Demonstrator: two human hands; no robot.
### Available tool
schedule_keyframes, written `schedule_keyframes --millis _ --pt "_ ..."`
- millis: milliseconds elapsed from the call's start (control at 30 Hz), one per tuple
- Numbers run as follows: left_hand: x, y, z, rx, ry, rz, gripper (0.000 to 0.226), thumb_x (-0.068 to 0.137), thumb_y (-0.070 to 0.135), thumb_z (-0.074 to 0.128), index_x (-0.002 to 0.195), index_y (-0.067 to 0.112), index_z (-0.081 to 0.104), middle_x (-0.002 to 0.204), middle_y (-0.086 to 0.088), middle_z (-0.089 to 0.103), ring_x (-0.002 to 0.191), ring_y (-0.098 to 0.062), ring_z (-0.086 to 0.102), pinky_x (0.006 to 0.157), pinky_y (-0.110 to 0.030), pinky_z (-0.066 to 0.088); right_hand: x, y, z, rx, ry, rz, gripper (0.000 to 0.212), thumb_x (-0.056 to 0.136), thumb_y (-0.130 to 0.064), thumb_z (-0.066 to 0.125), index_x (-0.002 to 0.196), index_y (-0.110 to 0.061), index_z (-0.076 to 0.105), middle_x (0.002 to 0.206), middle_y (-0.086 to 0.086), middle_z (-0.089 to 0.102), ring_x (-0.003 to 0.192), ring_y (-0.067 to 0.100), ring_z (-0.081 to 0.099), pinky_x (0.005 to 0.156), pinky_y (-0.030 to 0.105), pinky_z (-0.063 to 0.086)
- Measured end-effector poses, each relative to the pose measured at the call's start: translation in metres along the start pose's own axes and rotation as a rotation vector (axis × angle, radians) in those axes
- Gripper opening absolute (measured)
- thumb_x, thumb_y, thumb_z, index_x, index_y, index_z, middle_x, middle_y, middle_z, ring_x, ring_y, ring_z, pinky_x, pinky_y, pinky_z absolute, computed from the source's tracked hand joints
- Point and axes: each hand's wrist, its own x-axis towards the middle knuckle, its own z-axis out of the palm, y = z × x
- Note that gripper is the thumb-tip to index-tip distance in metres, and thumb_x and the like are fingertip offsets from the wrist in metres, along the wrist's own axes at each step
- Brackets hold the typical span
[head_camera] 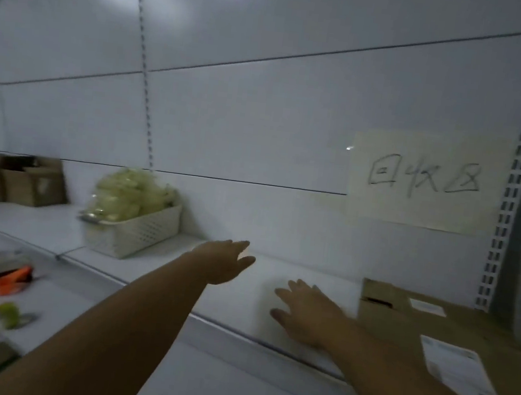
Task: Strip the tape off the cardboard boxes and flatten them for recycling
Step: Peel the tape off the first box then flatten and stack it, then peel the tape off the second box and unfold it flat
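Two hands: both reach forward over the white shelf (154, 266), palms down, holding nothing.
Left hand: the left hand (226, 258) is stretched flat with its fingers straight and together, pointing toward the back panel; whether it touches the shelf cannot be told.
Right hand: the right hand (304, 312) has its fingers spread and straight, low over the shelf; contact is unclear because of blur.
Task thing: a flattened cardboard box (464, 334) lies on the shelf just right of the right hand, its left edge beside that wrist, with a white label (460, 372) on top.
More boxes: brown cardboard boxes (23, 183) stand well to the left of the left hand, at the back of the shelf.
Basket: a white perforated basket (138, 232) heaped with pale crumpled material sits left of the left hand.
Sign: a paper sign (423, 180) with handwritten characters hangs above the right hand.
Lower left: an orange-handled tool (9, 279) and a small green item (7, 313), both blurred.
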Motion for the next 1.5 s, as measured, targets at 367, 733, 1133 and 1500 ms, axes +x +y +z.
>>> schedule_keyframes --millis 367,733,1133,1500 --pt "-0.135 -0.342 -0.04 0.048 0.095 -0.411 0.064 0.094 0.057 0.027 0.146 0.019 0.029 0.153 -0.005 0.032 0.139 -0.023 0.03 0.111 -0.038 0.024 0.158 -0.288 0.016 -0.045 0.066 -0.328 0.052 0.095 -0.049 0.033 0.139 -0.022 0.036 0.148 0.007 0.033 0.135 0.023 0.029 0.109 0.036 0.023" --pt "-0.169 -0.55 -0.027 0.072 0.075 -0.525 0.062 0.095 0.053 0.028 0.148 0.023 0.016 0.159 -0.004 0.006 0.146 -0.02 -0.001 0.116 -0.046 0.007 0.29 -0.481 0.061 -0.046 0.046 -0.553 0.057 0.094 -0.051 0.035 0.142 -0.02 0.029 0.15 0.011 0.026 0.136 0.028 0.025 0.112 0.043 0.023" --pt "-0.098 -0.727 -0.051 0.144 -0.015 -0.678 0.059 0.097 0.053 0.019 0.148 0.024 0.016 0.159 -0.005 0.01 0.146 -0.024 0.001 0.115 -0.052 0.001 0.503 -0.586 0.078 -0.057 0.077 -0.628 0.062 0.095 -0.052 0.03 0.147 -0.021 0.017 0.158 0.009 0.009 0.145 0.026 0.004 0.115 0.042 0.007" --pt "-0.038 -0.922 -0.018 0.17 -0.014 -0.513 0.061 0.095 0.057 0.02 0.147 0.024 0.022 0.158 -0.007 0.015 0.146 -0.024 0.003 0.116 -0.053 0.0 0.631 -0.703 0.108 -0.117 0.022 -0.531 0.06 0.096 -0.052 0.026 0.148 -0.022 0.015 0.158 0.008 0.004 0.145 0.023 0.0 0.116 0.042 0.003"
